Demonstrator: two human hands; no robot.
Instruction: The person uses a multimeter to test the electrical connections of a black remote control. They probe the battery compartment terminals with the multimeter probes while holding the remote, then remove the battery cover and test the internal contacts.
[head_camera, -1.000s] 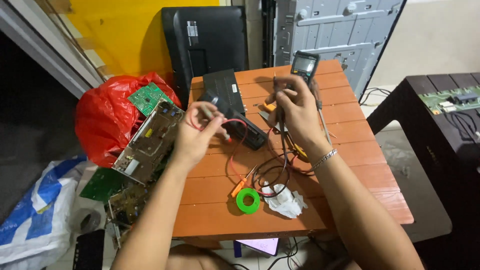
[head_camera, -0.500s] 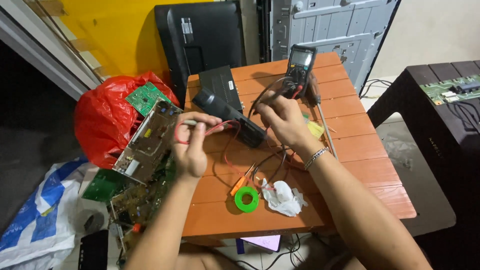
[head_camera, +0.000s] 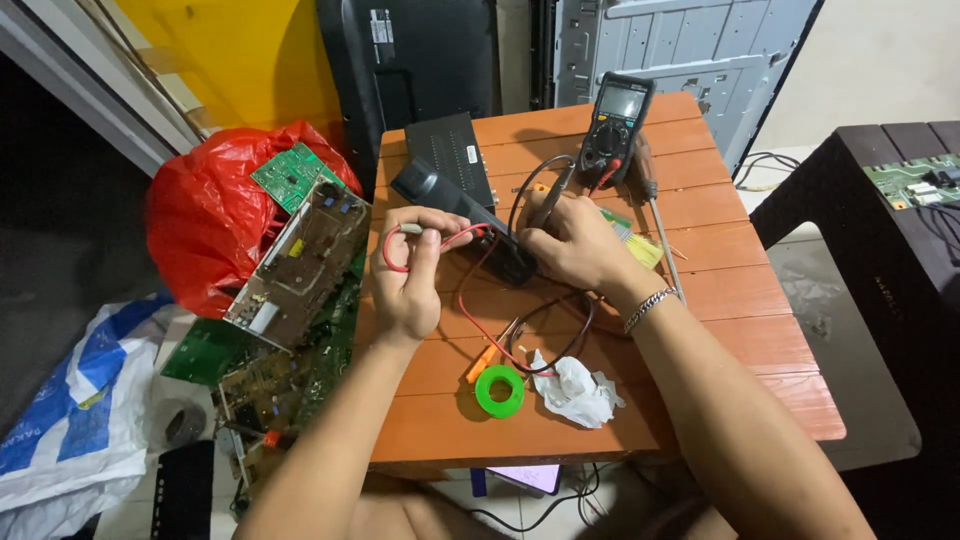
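We see an orange slatted table (head_camera: 760, 330) bearing a multimeter (head_camera: 615, 128) beyond our fingers, green spool (head_camera: 499, 390) and crumpled tissue (head_camera: 575, 390) nearer.

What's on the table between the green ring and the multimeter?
In the head view, between the green ring and multimeter lie red and black leads and the right hand.

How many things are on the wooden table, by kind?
Multimeter: 1
Black boxes: 2
Screwdriver: 1
Green spool: 1
Crumpled white tissue: 1
Probe leads, red and black: 2
Total: 8
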